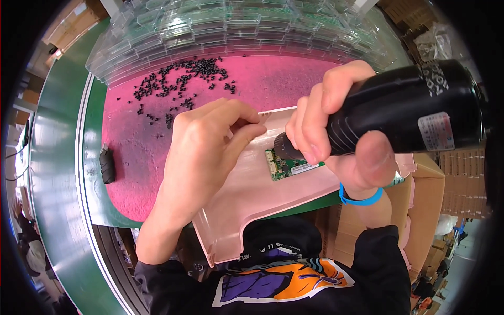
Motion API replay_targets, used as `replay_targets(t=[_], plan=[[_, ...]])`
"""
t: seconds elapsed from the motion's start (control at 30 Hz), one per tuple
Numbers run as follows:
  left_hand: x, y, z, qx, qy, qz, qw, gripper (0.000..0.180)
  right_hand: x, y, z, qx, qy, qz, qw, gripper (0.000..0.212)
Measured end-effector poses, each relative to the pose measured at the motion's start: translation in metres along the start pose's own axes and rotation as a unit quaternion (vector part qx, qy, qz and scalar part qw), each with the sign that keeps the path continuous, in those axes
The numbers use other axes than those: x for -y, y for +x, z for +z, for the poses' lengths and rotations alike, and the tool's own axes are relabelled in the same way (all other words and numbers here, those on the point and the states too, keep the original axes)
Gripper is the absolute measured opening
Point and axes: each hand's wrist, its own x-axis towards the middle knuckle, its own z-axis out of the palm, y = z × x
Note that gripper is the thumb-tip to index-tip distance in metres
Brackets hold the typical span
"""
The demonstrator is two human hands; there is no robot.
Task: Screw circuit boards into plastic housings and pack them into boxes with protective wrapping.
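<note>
My right hand [320, 113] is wrapped round a thick black electric screwdriver [399, 107]. The driver lies tilted, its narrow ribbed end [286, 147] over a small green circuit board [286, 167]. The very tip is hidden. That board sits in a pale pink plastic panel [247, 202], which extends past the table's near edge. My left hand [207, 142] is closed in a pinch over the panel's left part, thumb and forefinger together near its far edge; whatever they hold, if anything, cannot be made out.
Many small black screws [181, 79] are strewn over the pink mat [136, 173]. Stacked clear plastic trays [210, 34] stand behind it. A black wrapped object [107, 165] lies at the mat's left edge. An open cardboard box [425, 210] stands at the right, a green surface [60, 173] at the left.
</note>
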Motion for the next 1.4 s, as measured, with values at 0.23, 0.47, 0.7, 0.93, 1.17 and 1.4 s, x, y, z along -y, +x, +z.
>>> replay_targets(t=[0.23, 0.47, 0.7, 0.93, 1.17, 1.4], plan=[[0.000, -0.002, -0.001, 0.028, -0.018, -0.005, 0.999, 0.009, 0.009, 0.010, -0.010, 0.132, 0.027, 0.058, 0.989, 0.062], [-0.003, -0.004, -0.003, 0.063, 0.033, 0.016, 0.997, 0.014, 0.001, 0.011, -0.010, 0.154, 0.013, 0.070, 0.986, 0.061], [0.009, -0.007, -0.006, 0.194, 0.089, 0.038, 0.976, 0.018, 0.009, -0.005, 0.001, 0.044, 0.022, 0.039, 0.998, 0.058], [0.003, -0.005, 0.000, 0.158, 0.064, 0.121, 0.978, 0.016, 0.023, -0.002, -0.024, 0.150, 0.166, -0.100, 0.969, 0.052], [-0.003, 0.000, -0.002, 0.191, -0.013, 0.087, 0.978, 0.017, 0.026, -0.008, -0.027, 0.150, 0.175, -0.105, 0.967, 0.053], [0.009, -0.003, 0.003, 0.211, 0.018, 0.028, 0.977, 0.025, 0.025, -0.017, -0.037, 0.191, 0.127, -0.054, 0.972, 0.054]])
